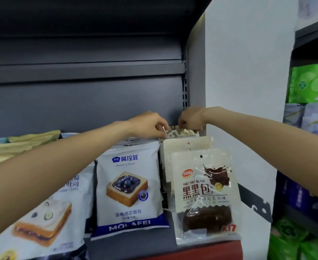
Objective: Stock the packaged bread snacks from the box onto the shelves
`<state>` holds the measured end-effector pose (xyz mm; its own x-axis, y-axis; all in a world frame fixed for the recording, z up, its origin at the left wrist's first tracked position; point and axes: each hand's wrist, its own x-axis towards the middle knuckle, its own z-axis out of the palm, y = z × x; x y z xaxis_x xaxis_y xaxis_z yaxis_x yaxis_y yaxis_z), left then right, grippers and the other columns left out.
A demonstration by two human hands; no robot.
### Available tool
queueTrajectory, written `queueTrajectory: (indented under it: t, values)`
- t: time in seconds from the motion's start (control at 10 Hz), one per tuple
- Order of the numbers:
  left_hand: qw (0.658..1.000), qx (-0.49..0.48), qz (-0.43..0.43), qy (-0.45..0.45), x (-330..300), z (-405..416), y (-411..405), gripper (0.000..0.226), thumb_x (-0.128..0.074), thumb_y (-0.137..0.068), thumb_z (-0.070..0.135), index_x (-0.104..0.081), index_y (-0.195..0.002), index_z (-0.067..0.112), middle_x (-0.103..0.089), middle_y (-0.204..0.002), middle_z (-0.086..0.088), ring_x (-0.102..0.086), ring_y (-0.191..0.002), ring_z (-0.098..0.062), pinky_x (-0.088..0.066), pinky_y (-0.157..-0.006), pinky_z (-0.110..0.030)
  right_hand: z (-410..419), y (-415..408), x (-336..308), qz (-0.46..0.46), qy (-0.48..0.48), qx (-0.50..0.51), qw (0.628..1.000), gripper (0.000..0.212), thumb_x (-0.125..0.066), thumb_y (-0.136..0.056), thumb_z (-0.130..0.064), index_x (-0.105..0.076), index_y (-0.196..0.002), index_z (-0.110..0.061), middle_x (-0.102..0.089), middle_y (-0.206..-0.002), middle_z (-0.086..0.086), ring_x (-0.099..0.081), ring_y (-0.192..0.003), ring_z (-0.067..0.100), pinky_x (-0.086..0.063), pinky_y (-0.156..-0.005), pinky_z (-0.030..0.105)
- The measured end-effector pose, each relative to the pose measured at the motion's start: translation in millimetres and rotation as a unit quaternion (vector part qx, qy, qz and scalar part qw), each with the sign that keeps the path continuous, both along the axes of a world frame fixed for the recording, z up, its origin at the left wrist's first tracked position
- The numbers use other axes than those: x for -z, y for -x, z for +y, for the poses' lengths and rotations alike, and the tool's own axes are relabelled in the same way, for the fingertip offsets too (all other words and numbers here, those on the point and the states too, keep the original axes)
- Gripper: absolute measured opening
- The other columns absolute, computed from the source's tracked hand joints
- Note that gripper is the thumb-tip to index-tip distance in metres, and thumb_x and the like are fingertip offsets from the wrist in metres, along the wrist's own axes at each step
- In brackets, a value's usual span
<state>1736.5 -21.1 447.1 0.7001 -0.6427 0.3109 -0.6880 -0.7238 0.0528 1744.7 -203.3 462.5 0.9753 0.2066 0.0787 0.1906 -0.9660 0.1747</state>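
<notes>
Both hands up at the back of the dark shelf (132, 246): left hand (150, 124) and right hand (191, 118), fingers curled, each grip pinching the top edge of a gold-backed snack pack (182, 132) standing rearmost behind two chocolate bread packs (204, 192), beside blueberry bread packs (129, 188).

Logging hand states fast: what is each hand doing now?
Left hand: pinching the rear packet's top edge.
Right hand: pinching the same packet.
</notes>
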Motion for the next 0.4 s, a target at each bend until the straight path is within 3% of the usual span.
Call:
queueTrajectory:
  t: [0.1, 0.2, 0.3, 0.4]
  values:
    - [1.000, -0.001, -0.013, 0.016, 2.6, 1.9, 4.8, 0.019, -0.063, -0.088, 0.023, -0.070, -0.106, 0.021, -0.066, -0.086, 0.009, -0.061, -0.086, -0.010, -0.047, -0.080, -0.023, 1.2, -1.6, 1.2, 0.003, 0.030, 0.015, 0.999, 0.027, -0.043, -0.093, -0.006, -0.065, -0.108, -0.006, -0.063, -0.085, 0.008, -0.062, -0.071, 0.023, -0.052, -0.066, 0.030]
    - [0.999, -0.021, -0.031, 0.034, 7.3, 1.5, 7.0, 0.020, -0.061, -0.089, 0.021, -0.070, -0.107, 0.021, -0.071, -0.096, 0.002, -0.062, -0.089, -0.013, -0.049, -0.083, -0.027, 3.1, -1.8, 1.3, -0.008, 0.056, 0.040, 0.998, 0.020, -0.044, -0.090, -0.005, -0.063, -0.083, -0.002, -0.060, -0.078, 0.009, -0.056, -0.066, 0.021, -0.049, -0.065, 0.029]
    - [0.998, -0.045, -0.040, 0.029, 8.4, -0.1, 5.2, 0.020, -0.060, -0.090, 0.022, -0.069, -0.107, 0.023, -0.071, -0.101, 0.002, -0.063, -0.093, -0.015, -0.050, -0.086, -0.030, 1.8, -2.4, 5.1, -0.007, 0.072, 0.043, 0.996, 0.019, -0.045, -0.088, -0.005, -0.063, -0.083, -0.003, -0.064, -0.086, 0.012, -0.060, -0.077, 0.025, -0.052, -0.071, 0.032]
    - [0.997, -0.053, -0.032, 0.039, 3.5, -0.1, 10.4, 0.018, -0.061, -0.090, 0.027, -0.070, -0.105, 0.025, -0.071, -0.102, 0.004, -0.063, -0.095, -0.014, -0.050, -0.088, -0.032, -1.4, 2.2, 3.1, -0.016, 0.065, 0.027, 0.997, 0.031, -0.046, -0.088, -0.009, -0.062, -0.114, -0.006, -0.066, -0.110, 0.013, -0.065, -0.095, 0.027, -0.056, -0.084, 0.036]
